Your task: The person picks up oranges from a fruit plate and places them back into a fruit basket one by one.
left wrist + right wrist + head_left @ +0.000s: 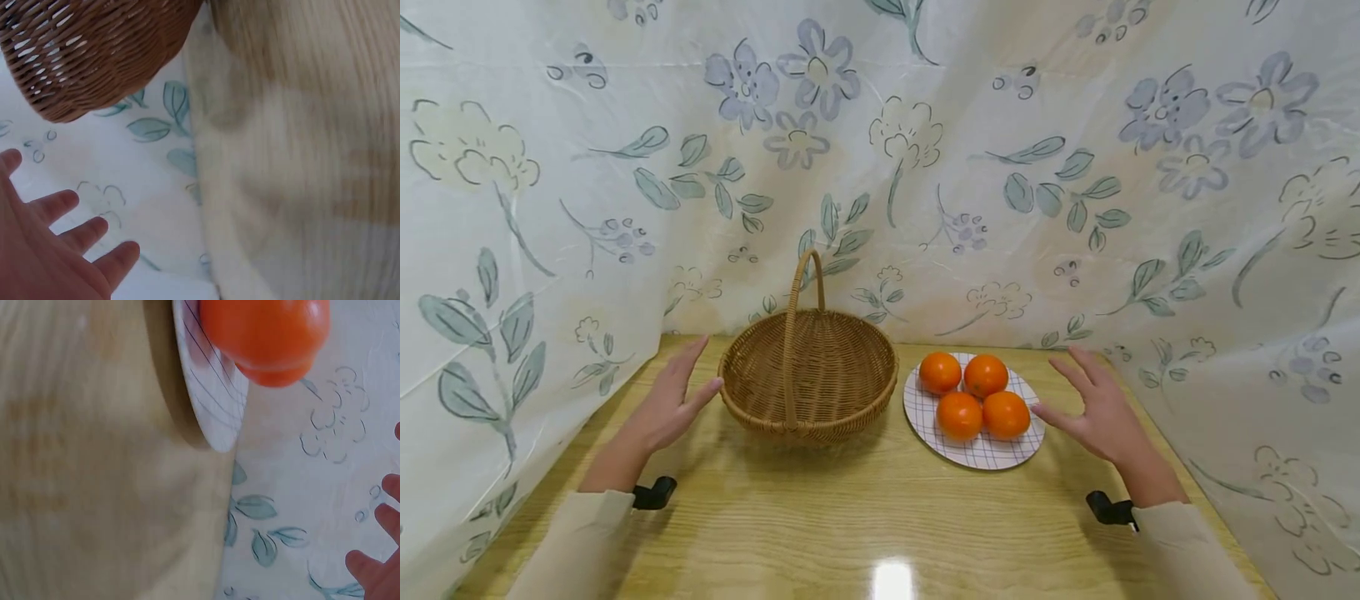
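A brown wicker basket (842, 367) with a tall arched handle stands left of centre in the head view, its inside bare. My left hand (670, 404) is just left of it, fingers spread, thumb close to the rim, holding nothing. Several oranges (959, 416) sit grouped on a round white plate (973, 457) with a checked pattern, right of the basket. Beside the plate's right edge is my right hand (1097, 412), its fingers apart and thumb pointing at the nearest orange. In the left wrist view the basket (106, 56) shows above the spread fingers (115, 265).
Everything rests on a light wood-grain table (790, 525). A floral cloth (880, 167) rises behind the table and along both sides. Each wrist carries a small black camera, one at the left sleeve (568, 533) and one at the right sleeve (1187, 550).
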The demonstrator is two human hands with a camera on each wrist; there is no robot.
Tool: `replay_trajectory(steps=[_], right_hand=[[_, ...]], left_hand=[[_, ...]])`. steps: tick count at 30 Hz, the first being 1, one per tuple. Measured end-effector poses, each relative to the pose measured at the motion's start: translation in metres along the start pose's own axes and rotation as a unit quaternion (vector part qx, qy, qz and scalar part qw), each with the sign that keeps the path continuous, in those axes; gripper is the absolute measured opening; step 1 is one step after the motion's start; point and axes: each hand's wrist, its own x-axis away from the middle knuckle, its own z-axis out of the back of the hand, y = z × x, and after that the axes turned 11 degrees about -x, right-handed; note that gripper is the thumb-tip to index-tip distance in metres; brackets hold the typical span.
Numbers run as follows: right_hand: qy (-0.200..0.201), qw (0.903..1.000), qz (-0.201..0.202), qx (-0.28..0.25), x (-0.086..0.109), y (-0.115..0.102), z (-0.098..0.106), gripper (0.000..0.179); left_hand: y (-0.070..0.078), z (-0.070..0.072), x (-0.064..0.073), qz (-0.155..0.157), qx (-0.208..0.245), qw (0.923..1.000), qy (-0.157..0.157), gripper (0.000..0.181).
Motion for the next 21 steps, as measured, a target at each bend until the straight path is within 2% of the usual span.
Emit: replay_trajectory(steps=[3,9,14,21], right_hand=[[-0.006,0.9995,-0.011,-0.03,0.003,-0.004,-0.012,0.084],[0.019,0.9966,-0.01,-0.079,0.007,-0.008,-0.033,0.081],[0.017,0.9925,-0.029,-0.117,0.01,-0.009,-0.045,0.08],[-0.032,0.9789,-0.075,-0.187,0.014,-0.013,-0.055,0.081]], left_hand=[[0.0,-0.005,-0.001,0.006,0.038,0.9992,0.012,0.074],[0.004,-0.012,-0.002,0.053,0.134,0.9895,-0.003,0.07],[0.005,-0.018,-0.004,0.062,0.232,0.9707,-0.013,0.068],[-0.002,-0.02,-0.008,0.072,0.345,0.9352,-0.038,0.068]])
